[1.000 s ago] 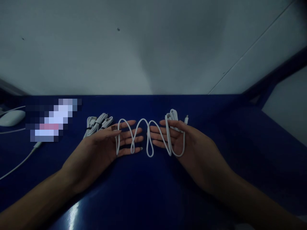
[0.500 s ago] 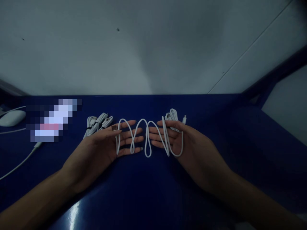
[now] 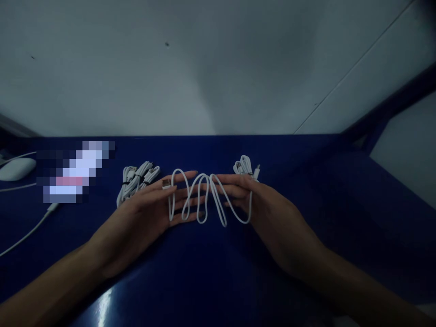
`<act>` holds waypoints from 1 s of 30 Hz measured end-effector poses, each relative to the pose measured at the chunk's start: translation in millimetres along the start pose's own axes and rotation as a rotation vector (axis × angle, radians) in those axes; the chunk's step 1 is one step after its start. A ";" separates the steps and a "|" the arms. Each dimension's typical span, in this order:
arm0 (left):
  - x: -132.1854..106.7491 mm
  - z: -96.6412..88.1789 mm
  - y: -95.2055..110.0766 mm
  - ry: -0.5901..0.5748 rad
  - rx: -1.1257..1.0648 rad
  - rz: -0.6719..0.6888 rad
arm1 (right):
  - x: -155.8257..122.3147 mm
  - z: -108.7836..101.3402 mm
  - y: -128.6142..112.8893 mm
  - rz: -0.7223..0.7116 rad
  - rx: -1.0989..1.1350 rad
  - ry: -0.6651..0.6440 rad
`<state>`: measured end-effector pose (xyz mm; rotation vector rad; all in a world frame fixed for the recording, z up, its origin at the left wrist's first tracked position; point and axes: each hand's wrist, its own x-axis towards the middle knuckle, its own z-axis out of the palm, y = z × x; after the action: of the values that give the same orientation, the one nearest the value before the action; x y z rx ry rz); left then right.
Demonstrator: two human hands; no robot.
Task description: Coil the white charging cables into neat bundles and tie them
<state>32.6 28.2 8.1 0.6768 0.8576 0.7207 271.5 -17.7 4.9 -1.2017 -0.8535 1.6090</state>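
A white USB cable [image 3: 201,221] hangs in several loose loops between my two hands, above the blue table. My left hand [image 3: 145,209] grips one end with the thumb, just below the metal USB plug [image 3: 166,183]; its fingers stretch out behind the loops. At the other end, the small connector [image 3: 257,170] sticks up past the thumb of my right hand [image 3: 277,215], which holds the cable between thumb and fingers. The right fingertips reach behind the middle loops, close to the left fingertips.
Bundled white cables with black ties [image 3: 136,177] lie behind my left hand. Another tied bundle [image 3: 242,164] sits behind my right hand. To the left are a blurred-out phone-like device [image 3: 76,172] with a cable and a white mouse [image 3: 17,168]. A pale wall [image 3: 136,91] rises behind the blue table [image 3: 190,281].
My right hand has moved left, its fingers coming together and pushing in behind the loops. The loops have bunched closer towards the middle, and the left hand has shifted slightly right.
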 end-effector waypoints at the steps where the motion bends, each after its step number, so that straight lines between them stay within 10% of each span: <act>1: 0.0 -0.4 -0.4 -0.012 0.000 -0.011 | -0.4 -0.5 -0.1 -0.005 -0.043 -0.012; 11: 1.4 -2.3 -2.2 -0.108 -0.051 -0.049 | -5.4 1.4 -2.4 -0.004 -0.324 0.017; 30: 2.3 -0.2 2.2 -0.052 0.008 -0.008 | 3.6 3.9 -1.3 0.123 0.025 0.050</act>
<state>32.8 31.3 8.7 0.6959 0.8157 0.6902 267.8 -13.9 6.0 -1.2930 -0.7374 1.6756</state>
